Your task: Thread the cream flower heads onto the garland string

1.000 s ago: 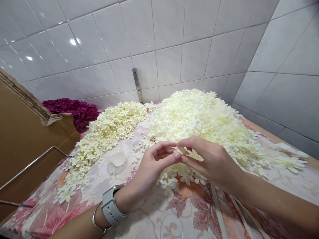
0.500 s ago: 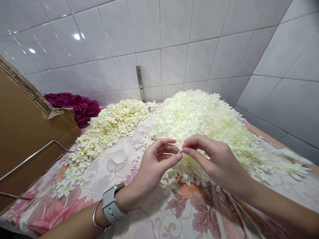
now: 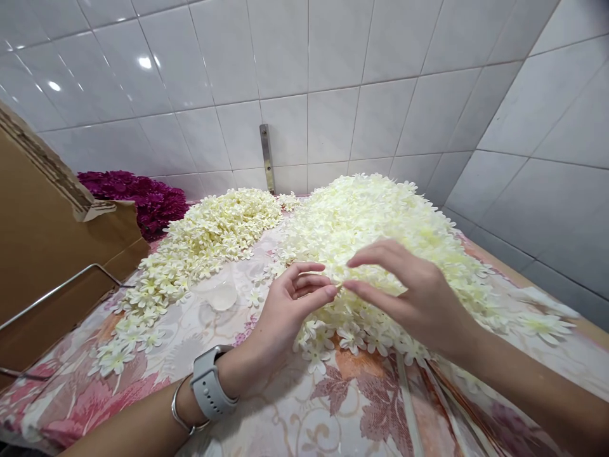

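White flowers (image 3: pixel 375 222), tons of them, lie loose in a big heap right in front of the hands, toward the right of a flower-patterned surface (image 3: pixel 276 400). A lower heap of creamier flowers (image 3: pixel 228 222) runs down the left side, with a bit of bare surface between the two. Progress-wise, I'd say there's loads left: nearly every bloom I can make out is loose, and I don't see any strung or bundled together. Can't tell how many have been dealt with, or whether the left heap is a finished lot or just another kind.

As for the hands, the left hand (image 3: pixel 289 301) has its fingers loosely curled, thumb tip out toward the other hand, only a narrow gap there. Something tiny and pale might be at that thumb tip, but it blends into the blooms behind, so I honestly can't tell if it's holding anything. The right hand (image 3: pixel 416 298) is more spread, thumb and index finger clearly apart, nothing visible between them. Its thumb tip sits just beside the left one; touching or not, no idea.
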A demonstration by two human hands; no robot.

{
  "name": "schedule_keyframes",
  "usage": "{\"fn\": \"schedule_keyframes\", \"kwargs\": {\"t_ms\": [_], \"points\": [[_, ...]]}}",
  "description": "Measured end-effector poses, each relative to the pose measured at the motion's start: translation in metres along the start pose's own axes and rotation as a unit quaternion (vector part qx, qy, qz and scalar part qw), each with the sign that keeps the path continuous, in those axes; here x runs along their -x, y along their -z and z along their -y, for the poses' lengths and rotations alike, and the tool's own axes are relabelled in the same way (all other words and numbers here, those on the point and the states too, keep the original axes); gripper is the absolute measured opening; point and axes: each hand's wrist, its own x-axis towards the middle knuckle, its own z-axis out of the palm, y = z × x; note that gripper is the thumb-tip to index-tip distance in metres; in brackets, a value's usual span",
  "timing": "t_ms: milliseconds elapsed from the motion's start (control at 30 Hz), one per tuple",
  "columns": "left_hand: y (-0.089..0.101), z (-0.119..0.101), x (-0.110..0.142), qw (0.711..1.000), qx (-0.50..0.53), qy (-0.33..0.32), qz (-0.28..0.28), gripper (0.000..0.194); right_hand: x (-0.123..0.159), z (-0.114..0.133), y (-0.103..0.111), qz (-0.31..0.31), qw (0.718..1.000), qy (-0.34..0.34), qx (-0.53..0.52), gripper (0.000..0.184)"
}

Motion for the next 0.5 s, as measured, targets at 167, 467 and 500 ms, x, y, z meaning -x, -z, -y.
{"fn": "schedule_keyframes", "kwargs": {"t_ms": [167,467,500], "points": [[-0.001,-0.001,0.001,1.000,-0.004,0.003,0.017,0.031,0.002,0.009,-0.002,0.064,0.993,-0.059,-0.085,0.009],[0.000,-0.002,0.002,1.000,0.000,-0.001,0.008,0.030,0.001,0.003,0.003,0.018,0.975,-0.183,-0.127,0.010],[0.000,-0.002,0.001,1.000,0.005,-0.002,0.005,0.030,0.001,0.001,0.003,-0.018,0.979,-0.181,-0.097,0.010]]}}
